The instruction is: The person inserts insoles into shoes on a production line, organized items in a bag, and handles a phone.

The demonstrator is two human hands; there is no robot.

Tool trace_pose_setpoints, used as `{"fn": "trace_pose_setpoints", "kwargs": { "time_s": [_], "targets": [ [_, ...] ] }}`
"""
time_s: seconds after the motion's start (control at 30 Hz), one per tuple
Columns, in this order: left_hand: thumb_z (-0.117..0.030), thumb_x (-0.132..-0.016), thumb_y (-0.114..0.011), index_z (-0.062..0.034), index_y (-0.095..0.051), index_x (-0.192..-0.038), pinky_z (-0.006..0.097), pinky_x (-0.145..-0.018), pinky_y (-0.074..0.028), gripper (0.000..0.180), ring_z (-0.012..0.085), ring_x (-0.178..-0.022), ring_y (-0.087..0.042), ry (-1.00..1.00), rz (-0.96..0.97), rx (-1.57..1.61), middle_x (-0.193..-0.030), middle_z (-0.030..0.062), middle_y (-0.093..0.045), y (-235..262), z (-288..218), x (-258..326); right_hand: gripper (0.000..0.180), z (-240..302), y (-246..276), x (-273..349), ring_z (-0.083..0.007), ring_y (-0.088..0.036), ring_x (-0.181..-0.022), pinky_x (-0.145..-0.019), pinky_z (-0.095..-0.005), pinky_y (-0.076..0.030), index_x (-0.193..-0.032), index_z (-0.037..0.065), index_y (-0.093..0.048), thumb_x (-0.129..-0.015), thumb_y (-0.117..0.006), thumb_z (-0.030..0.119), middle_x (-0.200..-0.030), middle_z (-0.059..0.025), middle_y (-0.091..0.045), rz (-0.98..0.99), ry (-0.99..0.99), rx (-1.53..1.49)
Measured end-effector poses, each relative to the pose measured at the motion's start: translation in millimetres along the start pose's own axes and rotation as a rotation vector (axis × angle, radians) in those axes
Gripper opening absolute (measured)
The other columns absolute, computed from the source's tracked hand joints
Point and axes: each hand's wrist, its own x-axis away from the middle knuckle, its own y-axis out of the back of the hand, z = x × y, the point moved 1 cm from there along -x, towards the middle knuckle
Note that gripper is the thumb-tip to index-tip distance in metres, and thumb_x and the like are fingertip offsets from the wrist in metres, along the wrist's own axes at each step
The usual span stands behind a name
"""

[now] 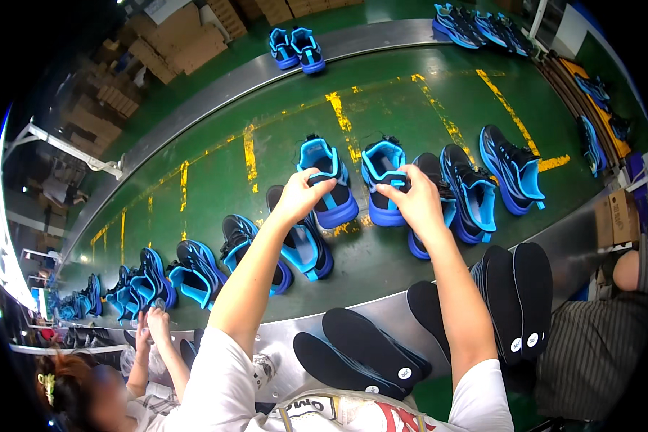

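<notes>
Both my arms reach forward over a green conveyor belt (pixel 266 155). My left hand (pixel 302 194) pinches the heel collar of a black and blue sneaker (pixel 336 209) with a light blue lining. Beside it, my right hand (pixel 414 196) grips the heel of a matching sneaker (pixel 383 160), thumb at the collar. The two sneakers stand side by side, toes pointing away from me, a narrow gap between them. Another sneaker (pixel 309 248) lies under my left wrist, partly hidden by it. To the right of my right hand a further sneaker (pixel 471 194) rests on the belt.
Stacks of black insoles (pixel 374 338) lie on the metal ledge (pixel 281 345) before me, with more insoles (pixel 533 288) at right. Several sneakers (pixel 194 273) line the belt to the left, where a co-worker's hands (pixel 155 327) are. A pair of sneakers (pixel 306 50) stands on the far rail.
</notes>
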Motion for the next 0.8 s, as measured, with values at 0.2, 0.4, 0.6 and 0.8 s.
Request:
{"fn": "trace_pose_setpoints", "kwargs": {
  "time_s": [0.2, 0.4, 0.6, 0.8],
  "targets": [
    [-0.028, -0.075, -0.066, -0.0013, -0.049, -0.107, 0.023, -0.065, -0.043, 0.045, 0.0118, -0.072, -0.05, -0.229, 0.092, -0.312, -0.097, 0.0083, -0.05, -29, 25, 34, 0.038, -20, -22, 54, -0.0367, -0.053, -0.093, -0.076, -0.0385, -0.044, -0.1, 0.002, -0.049, -0.07, -0.067, 0.018, -0.113, -0.0219, -0.047, 0.088, 0.056, 0.028],
    [-0.025, -0.075, -0.064, -0.0031, -0.057, -0.096, 0.032, -0.068, -0.044, 0.031, 0.0242, -0.076, -0.056, -0.397, -0.033, -0.593, -0.082, 0.0107, -0.056, -8, 12, 114, 0.044, -7, 2, 119, -0.0376, -0.047, -0.104, -0.088, -0.0422, -0.037, -0.116, 0.004, -0.047, -0.075, -0.061, 0.012, -0.124, -0.0254, -0.037, 0.103, 0.181, 0.094],
    [-0.054, -0.067, -0.062, -0.0151, -0.044, -0.121, 0.037, -0.059, -0.045, 0.069, 0.0297, -0.066, -0.058, -0.085, -0.119, -1.127, -0.073, 0.0165, -0.056, 52, 61, 179, 0.015, 115, 76, 144, -0.0236, -0.058, -0.077, -0.069, -0.0343, -0.045, -0.091, 0.003, -0.061, -0.078, -0.054, 0.004, -0.095, -0.0104, -0.058, 0.088, 0.587, -0.389],
    [-0.052, -0.068, -0.062, -0.0244, -0.039, -0.125, 0.044, -0.069, -0.045, 0.067, 0.0393, -0.077, -0.056, -0.051, 0.177, -0.99, -0.087, 0.0234, -0.056, 27, 105, 138, 0.034, 189, 121, 185, -0.0215, -0.052, -0.071, -0.062, -0.0293, -0.043, -0.076, 0.011, -0.064, -0.077, -0.047, 0.039, -0.082, -0.0108, -0.062, 0.254, 0.82, -0.342]
  ]
}}
